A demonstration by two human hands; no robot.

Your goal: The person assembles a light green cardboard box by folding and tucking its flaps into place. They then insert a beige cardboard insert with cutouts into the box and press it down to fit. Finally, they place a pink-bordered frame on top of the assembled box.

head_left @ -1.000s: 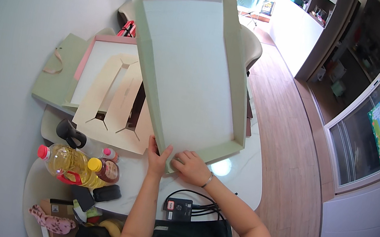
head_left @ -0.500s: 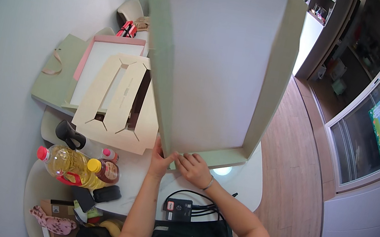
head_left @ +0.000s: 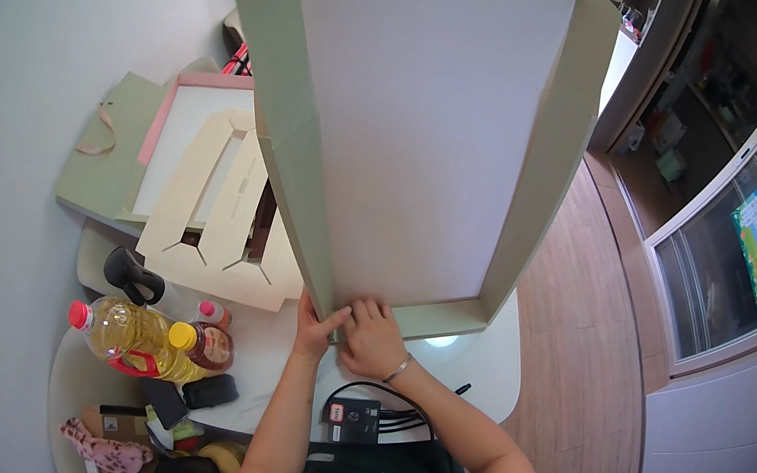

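Observation:
A large pale green cardboard box (head_left: 407,130) with a white inner base stands tilted up in front of me, its open side toward me. My left hand (head_left: 316,329) grips the near left corner from the outside, the thumb lying on the near wall. Right beside it, my right hand (head_left: 374,341) has its bent fingers hooked over the near wall by the same corner. Its fingertips are partly hidden inside the box. The left side wall leans outward, and folded flaps show at the far corners.
Left of the box lie a cut cream cardboard insert (head_left: 233,201), a pink-edged tray (head_left: 161,122) and a green bag (head_left: 107,138). Nearer are an oil bottle (head_left: 129,329), a yellow-capped bottle (head_left: 207,346) and a black cabled device (head_left: 353,421) on the white table (head_left: 273,375).
The box's left wall has swung outward to the left, and its far end appears lower. My right hand has shifted slightly left, its fingers reaching further over the near wall.

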